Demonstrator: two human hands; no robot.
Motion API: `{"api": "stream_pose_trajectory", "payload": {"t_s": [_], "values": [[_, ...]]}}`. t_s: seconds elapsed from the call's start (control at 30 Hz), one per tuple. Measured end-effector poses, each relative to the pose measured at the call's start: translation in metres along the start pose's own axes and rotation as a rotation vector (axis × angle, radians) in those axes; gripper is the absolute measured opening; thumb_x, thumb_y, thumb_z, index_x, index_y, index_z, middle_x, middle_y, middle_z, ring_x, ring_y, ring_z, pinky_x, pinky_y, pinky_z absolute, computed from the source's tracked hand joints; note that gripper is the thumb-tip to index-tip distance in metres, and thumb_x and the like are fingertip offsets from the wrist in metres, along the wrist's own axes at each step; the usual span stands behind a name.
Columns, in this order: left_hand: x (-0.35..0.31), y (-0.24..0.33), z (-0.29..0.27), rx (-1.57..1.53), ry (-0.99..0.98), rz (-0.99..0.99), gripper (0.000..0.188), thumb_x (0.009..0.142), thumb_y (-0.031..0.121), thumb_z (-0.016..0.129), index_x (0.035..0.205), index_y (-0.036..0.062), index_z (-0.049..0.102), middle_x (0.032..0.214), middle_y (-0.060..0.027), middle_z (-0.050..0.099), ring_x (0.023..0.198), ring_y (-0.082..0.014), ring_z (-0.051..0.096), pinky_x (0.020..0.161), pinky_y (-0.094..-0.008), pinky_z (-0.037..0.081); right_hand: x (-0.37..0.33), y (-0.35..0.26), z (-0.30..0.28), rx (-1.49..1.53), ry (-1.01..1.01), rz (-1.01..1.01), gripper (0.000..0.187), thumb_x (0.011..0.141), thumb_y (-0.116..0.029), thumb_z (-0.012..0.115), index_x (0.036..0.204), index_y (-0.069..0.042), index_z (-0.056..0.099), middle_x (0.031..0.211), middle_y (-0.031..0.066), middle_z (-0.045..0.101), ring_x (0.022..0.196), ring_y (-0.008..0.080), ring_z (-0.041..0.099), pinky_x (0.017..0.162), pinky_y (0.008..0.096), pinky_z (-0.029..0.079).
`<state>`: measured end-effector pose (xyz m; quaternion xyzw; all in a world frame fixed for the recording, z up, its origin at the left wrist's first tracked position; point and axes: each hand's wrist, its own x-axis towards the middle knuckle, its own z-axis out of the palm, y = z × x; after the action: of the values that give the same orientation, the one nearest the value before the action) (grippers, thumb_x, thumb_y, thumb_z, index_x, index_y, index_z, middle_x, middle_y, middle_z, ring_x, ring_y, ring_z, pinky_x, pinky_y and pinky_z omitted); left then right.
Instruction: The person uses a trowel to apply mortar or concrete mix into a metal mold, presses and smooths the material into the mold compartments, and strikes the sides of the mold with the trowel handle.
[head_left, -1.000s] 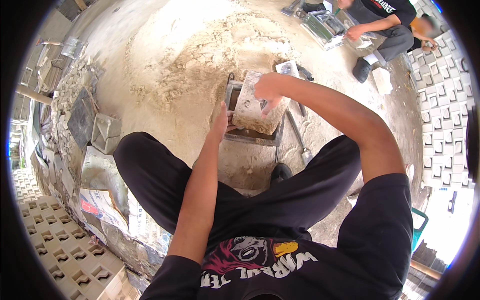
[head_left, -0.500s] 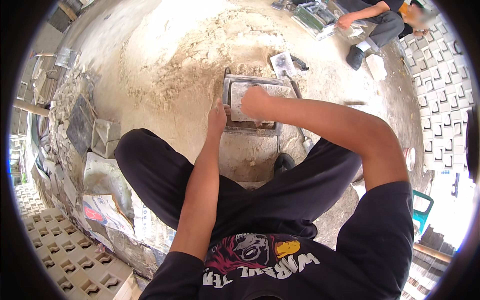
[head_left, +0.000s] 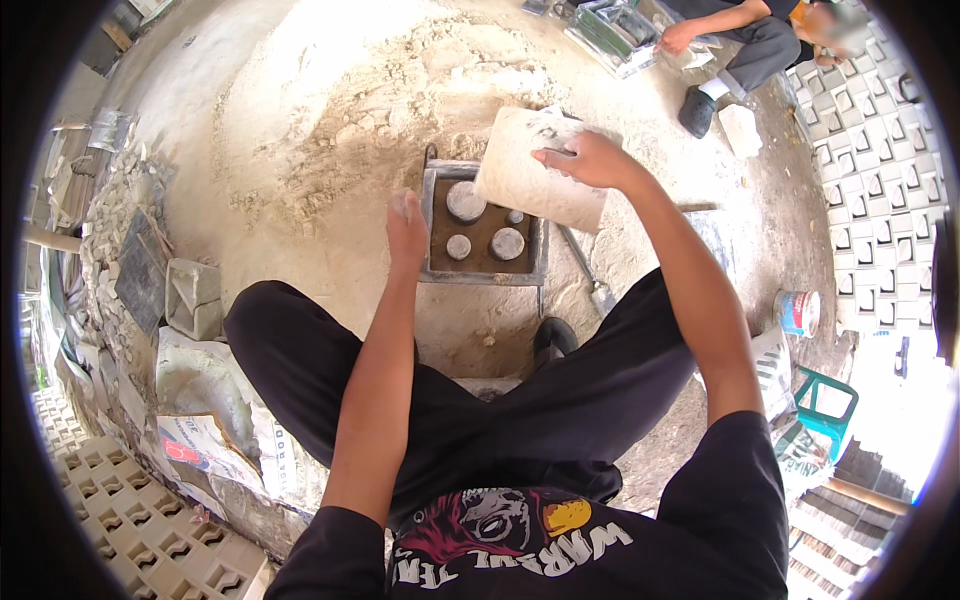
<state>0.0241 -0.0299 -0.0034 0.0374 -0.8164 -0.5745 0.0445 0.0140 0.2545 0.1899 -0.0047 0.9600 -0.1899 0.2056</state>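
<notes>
The person wears a black short-sleeved T-shirt [head_left: 560, 540] with a red, white and yellow skull print, black trousers [head_left: 500, 400], a dark shoe [head_left: 553, 340], and bare forearms.

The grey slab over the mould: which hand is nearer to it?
Right. The right hand rests on the grey slab; the left hand hangs apart, beside the mould.

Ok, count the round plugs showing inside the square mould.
4 round plugs in the mould: large rear-left, small rear-right, small front-left, large front-right. The lifted slab may hide more.
</notes>
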Motion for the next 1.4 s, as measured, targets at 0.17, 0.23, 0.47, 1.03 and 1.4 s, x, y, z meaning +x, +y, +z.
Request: {"api": "stream_pose_trajectory", "payload": {"t_s": [0.17, 0.23, 0.47, 1.03, 1.4], "values": [[0.039, -0.025, 0.024, 0.107, -0.018, 0.325, 0.045, 0.1, 0.033, 0.037, 0.116, -0.0054, 0.053, 0.109, -0.0264, 0.058, 0.107, -0.0416, 0.053, 0.094, -0.0429, 0.041, 0.033, 0.012, 0.068, 0.761, 0.19, 0.239, 0.052, 0.089, -0.053, 0.058, 0.083, -0.001, 0.058, 0.06, -0.0004, 0.05, 0.05, 0.0106, 0.048, 0.045, 0.0257, 0.039], [0.053, -0.015, 0.042, 0.072, 0.009, 0.35, 0.043, 0.1, 0.03, 0.037, 0.119, -0.0058, 0.051, 0.112, -0.0265, 0.057, 0.109, -0.0403, 0.053, 0.096, -0.0439, 0.04, 0.048, 0.006, 0.074, 0.949, 0.171, 0.267, 0.05, 0.09, -0.048, 0.057, 0.079, 0.0, 0.059, 0.064, 0.0054, 0.057, 0.044, 0.0115, 0.049, 0.041, 0.0286, 0.041], [0.064, -0.057, 0.059, 0.436, -0.043, 0.261, 0.053, 0.097, 0.035, 0.039, 0.133, -0.0043, 0.038, 0.132, -0.0282, 0.045, 0.125, -0.0427, 0.04, 0.105, -0.0492, 0.03, 0.129, 0.017, 0.095, 0.846, 0.294, 0.266, 0.049, 0.091, -0.044, 0.056, 0.081, 0.004, 0.061, 0.069, 0.012, 0.063, 0.046, 0.0188, 0.056, 0.046, 0.0337, 0.045], [0.065, -0.029, 0.052, 0.514, -0.124, 0.108, 0.046, 0.097, 0.03, 0.037, 0.136, 0.0045, 0.041, 0.137, -0.018, 0.045, 0.13, -0.0348, 0.039, 0.11, -0.0487, 0.024, 0.356, 0.004, 0.21, 0.805, 0.423, 0.565, 0.059, 0.092, -0.048, 0.045, 0.092, 0.009, 0.062, 0.088, 0.0274, 0.065, 0.09, 0.043, 0.063, 0.079, 0.0454, 0.05], [0.063, -0.025, 0.049, 0.528, -0.119, 0.06, 0.046, 0.097, 0.031, 0.039, 0.135, 0.006, 0.042, 0.136, -0.0176, 0.046, 0.13, -0.0344, 0.038, 0.108, -0.0481, 0.026, 0.288, -0.025, 0.161, 1.215, 0.352, 0.321, 0.046, 0.095, -0.044, 0.052, 0.071, -0.005, 0.048, 0.052, 0.0027, 0.044, 0.036, 0.0162, 0.042, 0.034, 0.0329, 0.035]]}}
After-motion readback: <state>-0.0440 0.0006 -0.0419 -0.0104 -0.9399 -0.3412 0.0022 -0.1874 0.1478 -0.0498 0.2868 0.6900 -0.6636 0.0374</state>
